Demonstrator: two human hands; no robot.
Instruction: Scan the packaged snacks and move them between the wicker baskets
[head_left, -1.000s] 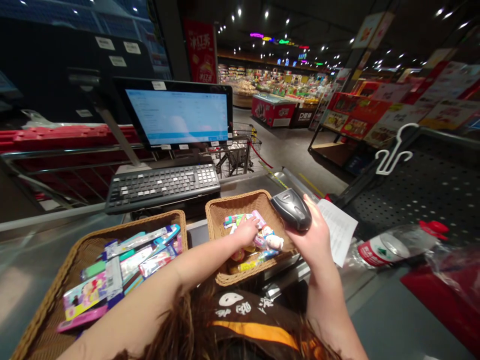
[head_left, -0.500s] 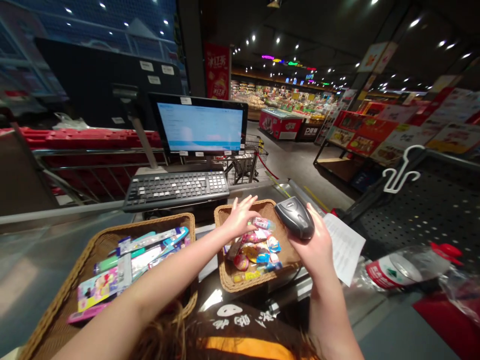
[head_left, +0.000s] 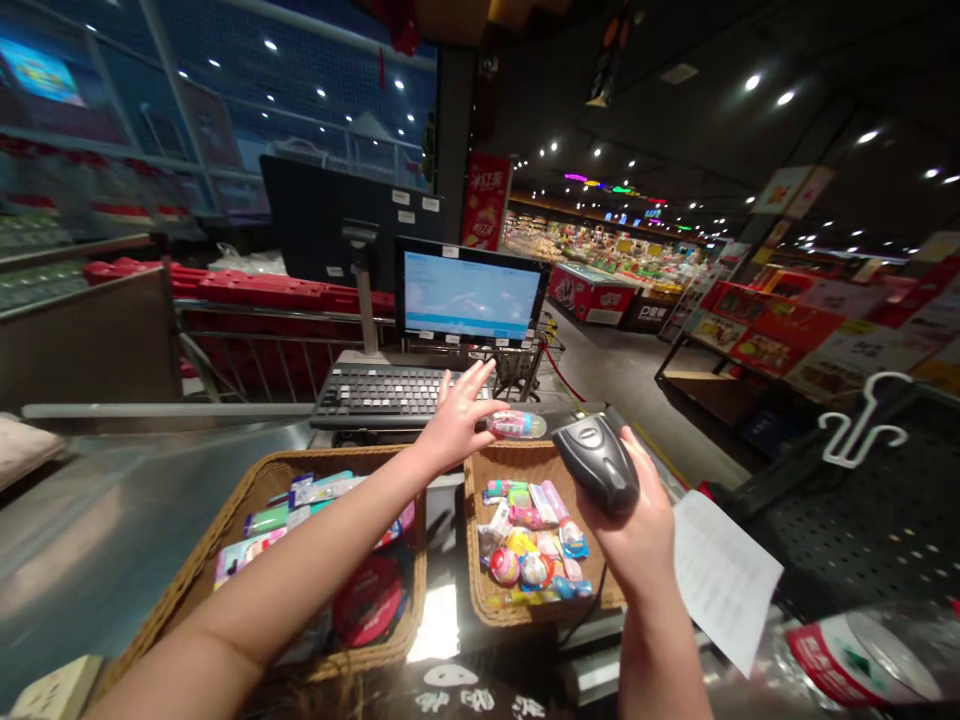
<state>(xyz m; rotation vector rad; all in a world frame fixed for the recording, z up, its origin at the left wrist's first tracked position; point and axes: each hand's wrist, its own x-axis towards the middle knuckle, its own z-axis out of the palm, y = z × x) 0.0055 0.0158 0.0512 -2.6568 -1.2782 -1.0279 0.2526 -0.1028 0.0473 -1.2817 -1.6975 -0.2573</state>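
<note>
My left hand [head_left: 455, 417] holds a small pink candy packet [head_left: 516, 425] above the right wicker basket [head_left: 480, 590], pinched at one end with the other fingers spread. My right hand [head_left: 634, 520] grips a dark handheld barcode scanner [head_left: 598, 462], its head facing the packet and a little to its right. The basket below holds several colourful small sweets and toy eggs [head_left: 529, 540]. A larger wicker basket [head_left: 225, 510] on the left holds several flat packaged items.
A keyboard [head_left: 390, 392] and a lit checkout screen [head_left: 469, 297] stand behind the baskets on a steel counter [head_left: 97, 520]. A paper sheet [head_left: 724, 575] lies at right beside a plastic bottle [head_left: 862, 660]. Red shopping baskets and rails run behind; store aisles stretch beyond.
My left hand rose out of the right basket with the pink packet and brought it up beside the scanner. The camera view tilted upward.
</note>
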